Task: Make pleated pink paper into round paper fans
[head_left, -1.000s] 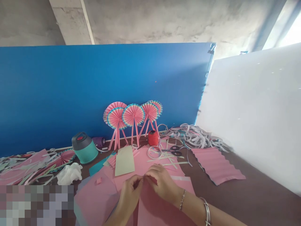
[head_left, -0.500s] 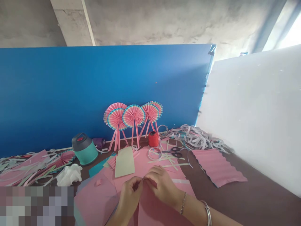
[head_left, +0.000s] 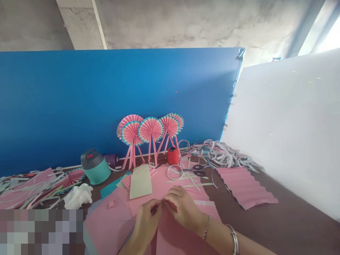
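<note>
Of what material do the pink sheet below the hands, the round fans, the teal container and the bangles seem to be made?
Pink sheet: matte paper or card, flat, without gloss.
Round fans: matte, seemingly paper, from the sharp pleats.
Teal container: probably plastic, smooth with a soft sheen.
Bangles: likely metal, silvery with bright highlights.

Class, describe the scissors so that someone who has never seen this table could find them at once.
Start at the big blue panel, then drop to the red object in front of it. Just to its right, nearer the camera, the scissors lie among pale paper strips. Their dark looped handles set them apart from those strips.
</note>
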The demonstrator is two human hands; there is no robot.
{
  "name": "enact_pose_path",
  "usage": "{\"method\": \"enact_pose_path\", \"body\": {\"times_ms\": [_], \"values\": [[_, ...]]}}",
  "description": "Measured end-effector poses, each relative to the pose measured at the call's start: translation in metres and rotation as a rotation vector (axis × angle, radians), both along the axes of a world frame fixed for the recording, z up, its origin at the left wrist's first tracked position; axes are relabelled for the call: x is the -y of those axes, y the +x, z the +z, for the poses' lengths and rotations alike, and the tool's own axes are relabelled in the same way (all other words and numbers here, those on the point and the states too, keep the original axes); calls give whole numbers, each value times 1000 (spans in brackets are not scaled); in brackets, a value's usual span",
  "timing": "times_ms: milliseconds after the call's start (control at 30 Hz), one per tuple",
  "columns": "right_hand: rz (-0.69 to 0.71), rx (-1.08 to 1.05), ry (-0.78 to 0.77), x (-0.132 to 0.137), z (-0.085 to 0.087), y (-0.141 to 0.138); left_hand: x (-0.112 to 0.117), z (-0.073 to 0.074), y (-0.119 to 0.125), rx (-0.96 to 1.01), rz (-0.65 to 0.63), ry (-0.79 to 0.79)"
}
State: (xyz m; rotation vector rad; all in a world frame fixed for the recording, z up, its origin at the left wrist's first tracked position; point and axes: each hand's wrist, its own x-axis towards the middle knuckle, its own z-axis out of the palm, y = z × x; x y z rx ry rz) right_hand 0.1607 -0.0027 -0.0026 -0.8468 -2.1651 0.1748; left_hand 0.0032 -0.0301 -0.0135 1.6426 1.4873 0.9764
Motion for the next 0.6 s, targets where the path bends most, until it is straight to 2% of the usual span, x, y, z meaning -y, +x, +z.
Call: {"method": "enact_pose_path", "body": {"times_ms": [300,600], "values": [[17,-19,-35,0,1,1,0,1,1,14,0,7],[7,0,-85,0,3,0,0,-4,0,5,1,29]]}}
